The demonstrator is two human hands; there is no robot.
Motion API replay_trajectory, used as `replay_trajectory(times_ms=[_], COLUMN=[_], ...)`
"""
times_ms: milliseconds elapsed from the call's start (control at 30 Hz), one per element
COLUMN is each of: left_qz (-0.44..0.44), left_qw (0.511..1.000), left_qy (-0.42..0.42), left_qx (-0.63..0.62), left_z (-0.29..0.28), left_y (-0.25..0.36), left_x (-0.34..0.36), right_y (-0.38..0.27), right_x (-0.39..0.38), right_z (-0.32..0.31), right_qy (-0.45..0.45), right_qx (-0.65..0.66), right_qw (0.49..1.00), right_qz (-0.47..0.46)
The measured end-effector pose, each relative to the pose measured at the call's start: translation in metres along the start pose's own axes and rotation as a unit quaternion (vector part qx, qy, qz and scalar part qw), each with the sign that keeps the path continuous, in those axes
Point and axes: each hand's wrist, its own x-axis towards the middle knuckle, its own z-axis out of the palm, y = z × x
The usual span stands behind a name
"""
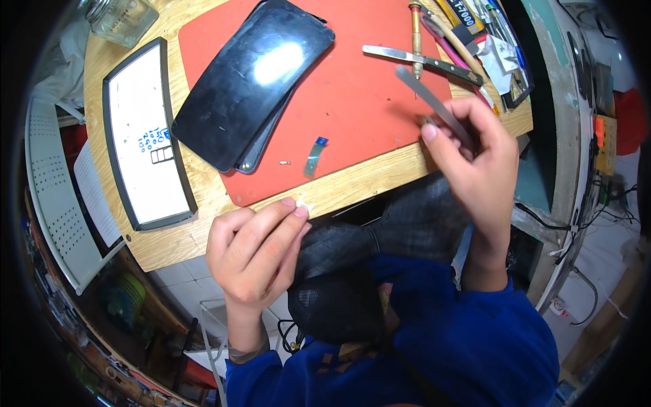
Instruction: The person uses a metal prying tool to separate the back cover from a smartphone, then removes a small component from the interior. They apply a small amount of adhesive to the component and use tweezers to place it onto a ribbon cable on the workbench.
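My left hand (pixel 256 254) is closed at the near edge of the table, its fingertips pinching a small white scrap (pixel 303 206). In my right hand (pixel 478 159) is a thin flat metal blade (pixel 432 100), pointing up and left over the mat; a small brownish tip, too unclear to name, shows beside the thumb. A black smartphone (pixel 247 88) with a glossy screen lies tilted across another dark slab (pixel 271 132) on the red mat (pixel 366 108). Between my hands, a clear strip with a blue tab (pixel 314 157) rests near a tiny metallic bit (pixel 285 163).
A black-framed whiteboard (pixel 139 163) and a glass jar (pixel 125 22) stand at the left. Far right lie a black-handled spatula (pixel 447 68), a brass-coloured pen-like tool (pixel 416 34) and a tray of tools (pixel 522 91). The wooden table edge (pixel 359 188) runs before my lap.
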Motion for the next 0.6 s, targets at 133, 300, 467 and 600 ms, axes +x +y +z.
replay_trajectory(times_ms=[133, 300, 467, 600], left_qz=[0.001, -0.032, -0.034, -0.051], left_qw=[1.0, 0.999, 0.999, 0.998], left_qy=[0.004, 0.003, -0.016, -0.031], left_qx=[-0.007, -0.009, 0.025, 0.026], left_z=[0.002, 0.0, 0.0, 0.0], left_y=[0.001, 0.003, 0.004, 0.005], left_x=[0.0, -0.001, -0.003, -0.004], right_y=[-0.001, -0.005, -0.002, 0.004], right_x=[-0.02, -0.038, -0.038, -0.032], right_z=[0.013, 0.032, 0.051, 0.061], right_qy=[-0.024, -0.131, -0.087, -0.065], right_qx=[-0.037, -0.002, -0.027, -0.032], right_qw=[0.987, 0.961, 0.94, 0.921], right_qz=[-0.157, -0.242, -0.329, -0.384])
